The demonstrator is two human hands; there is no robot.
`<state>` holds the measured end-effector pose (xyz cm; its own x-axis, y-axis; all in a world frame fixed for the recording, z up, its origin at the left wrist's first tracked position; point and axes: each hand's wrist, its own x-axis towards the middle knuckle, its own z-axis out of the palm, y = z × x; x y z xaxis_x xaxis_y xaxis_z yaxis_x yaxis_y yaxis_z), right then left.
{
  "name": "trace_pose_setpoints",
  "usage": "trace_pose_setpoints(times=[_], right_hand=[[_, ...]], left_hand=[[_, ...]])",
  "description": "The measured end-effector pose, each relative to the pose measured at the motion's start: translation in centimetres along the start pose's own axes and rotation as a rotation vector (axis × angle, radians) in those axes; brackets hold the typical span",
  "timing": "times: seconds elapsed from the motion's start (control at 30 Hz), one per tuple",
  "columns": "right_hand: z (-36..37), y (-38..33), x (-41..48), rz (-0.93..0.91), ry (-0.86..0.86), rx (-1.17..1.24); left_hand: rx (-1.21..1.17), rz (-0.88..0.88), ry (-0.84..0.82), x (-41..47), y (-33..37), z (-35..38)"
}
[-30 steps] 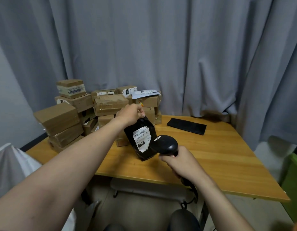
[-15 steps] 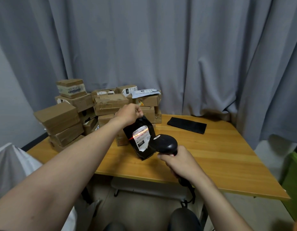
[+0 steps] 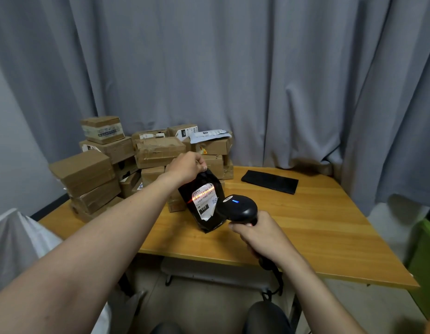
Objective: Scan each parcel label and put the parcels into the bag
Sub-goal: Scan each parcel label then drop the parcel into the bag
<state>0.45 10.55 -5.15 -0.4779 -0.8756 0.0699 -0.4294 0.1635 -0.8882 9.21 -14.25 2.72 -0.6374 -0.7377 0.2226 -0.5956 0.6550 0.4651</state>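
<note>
The black parcel is standing tilted on the table, its lower corner resting on the wood near the front edge. The left hand is pinching its crumpled top, fingers curled round the plastic. A red line is glowing across the barcode of its white label. The right hand is gripping the handle of a black scanner, whose head is sitting just beside the label with a blue light showing on top. Brown cardboard boxes are lying stacked behind the parcel to the left. A flat black sleeve is lying well apart at the rear. A grey curtain is hanging behind.
</note>
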Motion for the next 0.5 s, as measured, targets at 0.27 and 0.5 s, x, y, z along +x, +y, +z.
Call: trace_pose_setpoints(times=[0.27, 0.5], right_hand=[[0.3, -0.8, 0.1, 0.008, 0.035, 0.024], [3.6, -3.1, 1.4, -0.026, 0.067, 0.056]], left_hand=[[-0.029, 0.011, 0.015, -1.9, -0.6, -1.6], [0.045, -0.034, 0.080, -6.8, -2.8, -6.4]])
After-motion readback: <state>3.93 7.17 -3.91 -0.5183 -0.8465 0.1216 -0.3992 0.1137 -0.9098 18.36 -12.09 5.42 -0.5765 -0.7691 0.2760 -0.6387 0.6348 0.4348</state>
